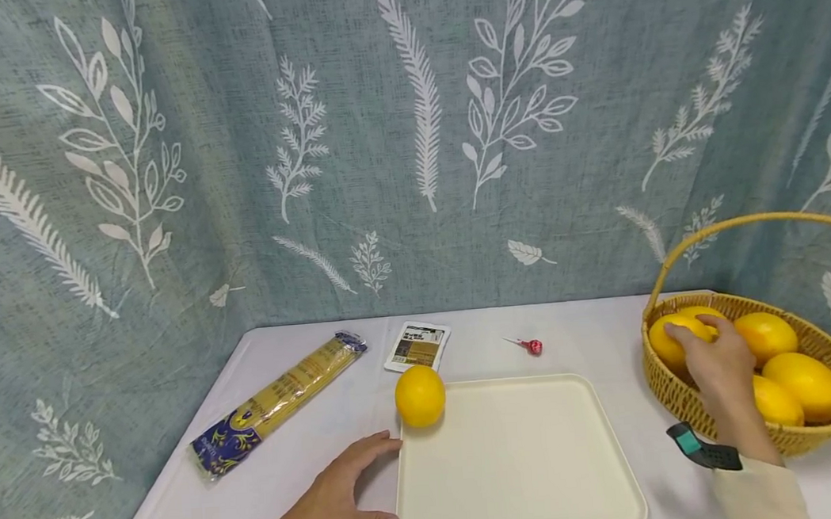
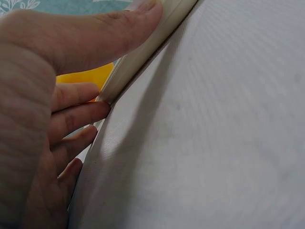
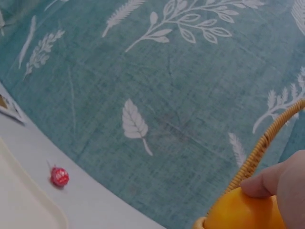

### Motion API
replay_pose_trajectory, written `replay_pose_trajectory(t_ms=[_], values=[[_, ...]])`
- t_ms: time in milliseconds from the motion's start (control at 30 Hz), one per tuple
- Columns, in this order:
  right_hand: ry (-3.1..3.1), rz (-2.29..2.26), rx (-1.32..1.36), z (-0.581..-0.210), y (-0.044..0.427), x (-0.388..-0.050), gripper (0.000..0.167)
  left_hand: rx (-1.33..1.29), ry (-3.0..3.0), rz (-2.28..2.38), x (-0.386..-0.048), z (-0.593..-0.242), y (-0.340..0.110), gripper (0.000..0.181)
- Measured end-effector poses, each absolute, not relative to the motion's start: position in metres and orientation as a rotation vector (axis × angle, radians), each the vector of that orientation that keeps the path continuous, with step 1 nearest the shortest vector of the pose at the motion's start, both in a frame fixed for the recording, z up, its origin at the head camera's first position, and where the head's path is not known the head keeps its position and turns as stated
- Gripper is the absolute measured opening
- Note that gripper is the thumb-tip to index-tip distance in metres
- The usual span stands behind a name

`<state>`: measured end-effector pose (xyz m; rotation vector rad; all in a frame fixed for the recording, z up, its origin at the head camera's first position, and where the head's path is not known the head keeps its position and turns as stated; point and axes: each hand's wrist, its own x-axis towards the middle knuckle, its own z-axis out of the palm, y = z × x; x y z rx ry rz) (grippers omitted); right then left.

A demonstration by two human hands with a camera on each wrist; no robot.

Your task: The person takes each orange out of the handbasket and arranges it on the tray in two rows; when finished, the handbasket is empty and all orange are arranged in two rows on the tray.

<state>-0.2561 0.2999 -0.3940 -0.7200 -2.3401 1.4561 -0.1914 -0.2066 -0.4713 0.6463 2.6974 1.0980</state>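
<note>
In the head view, a cream rectangular tray [image 1: 517,460] lies at the front of the table with one orange [image 1: 420,396] at its far left corner. My left hand [image 1: 337,494] rests at the tray's left side, thumb and fingertips against the rim [image 2: 131,59] and holding nothing. Over at the right, my right hand [image 1: 723,360] reaches into a wicker basket [image 1: 669,387] and grips an orange [image 1: 665,343] near its left wall. The right wrist view shows the thumb pressed on that orange [image 3: 240,210]; the other fingers are hidden there. Several more oranges [image 1: 805,386] fill the basket.
A packet of spaghetti [image 1: 281,403] lies slantwise on the left. Behind the tray are a small flat packet [image 1: 417,345] and a red-wrapped lollipop [image 1: 533,347]. The basket's tall handle [image 1: 756,219] arches above the fruit. A patterned curtain [image 1: 351,136] hangs behind the table.
</note>
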Motion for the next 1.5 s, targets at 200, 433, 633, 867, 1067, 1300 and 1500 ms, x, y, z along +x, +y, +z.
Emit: replay_pose_trajectory(t_ms=[200, 433, 633, 867, 1067, 1300, 1500], values=[[-2.25, 1.446, -0.725, -0.39, 0.296, -0.252, 0.08, 0.665, 2.7, 1.097, -0.193, -0.471, -0.206, 0.087], [-2.214, 1.355, -0.67, -0.387, 0.292, -0.243, 0.084, 0.685, 2.702, 1.083, -0.193, -0.467, -0.207, 0.087], [-2.194, 1.274, -0.559, -0.382, 0.281, -0.238, 0.082, 0.656, 2.687, 1.075, -0.194, -0.465, -0.209, 0.086], [-2.244, 1.189, -0.26, -0.379, 0.258, -0.239, 0.083, 0.67, 2.676, 1.097, -0.195, -0.465, -0.211, 0.086], [-2.33, 1.186, -0.032, -0.387, 0.233, -0.245, 0.083, 0.663, 2.679, 1.097, -0.194, -0.464, -0.212, 0.087], [-2.398, 1.202, 0.18, -0.399, 0.204, -0.252, 0.08, 0.629, 2.651, 1.123, -0.194, -0.464, -0.212, 0.086], [-2.46, 1.255, 0.32, -0.412, 0.185, -0.254, 0.08, 0.649, 2.608, 1.169, -0.193, -0.469, -0.209, 0.084]])
